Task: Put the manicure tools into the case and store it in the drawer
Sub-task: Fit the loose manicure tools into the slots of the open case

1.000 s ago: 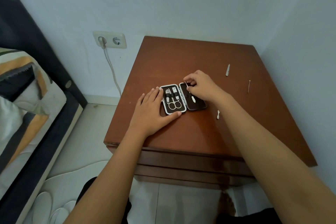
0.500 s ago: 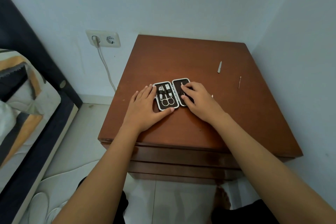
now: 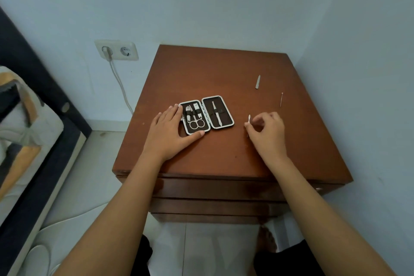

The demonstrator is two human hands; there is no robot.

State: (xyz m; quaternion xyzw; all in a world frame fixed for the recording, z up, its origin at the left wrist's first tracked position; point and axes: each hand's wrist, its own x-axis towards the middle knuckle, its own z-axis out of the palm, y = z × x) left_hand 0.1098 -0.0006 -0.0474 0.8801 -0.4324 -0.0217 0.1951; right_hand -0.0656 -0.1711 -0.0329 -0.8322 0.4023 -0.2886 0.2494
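My left hand (image 3: 167,133) lies flat, fingers spread, pinning the open case (image 3: 206,114) mid-nightstand (image 3: 224,159). My right hand (image 3: 266,133) pinches a thin pale tool (image 3: 249,119) just right of it. Looks light, stiff, slick metal; I'd hold it mid-shaft w/ fingertips. Flat file (image 3: 257,82) and pin-thin pick (image 3: 281,99) lie loose farther back. Case: hard shell, dark lining, elastic loops.
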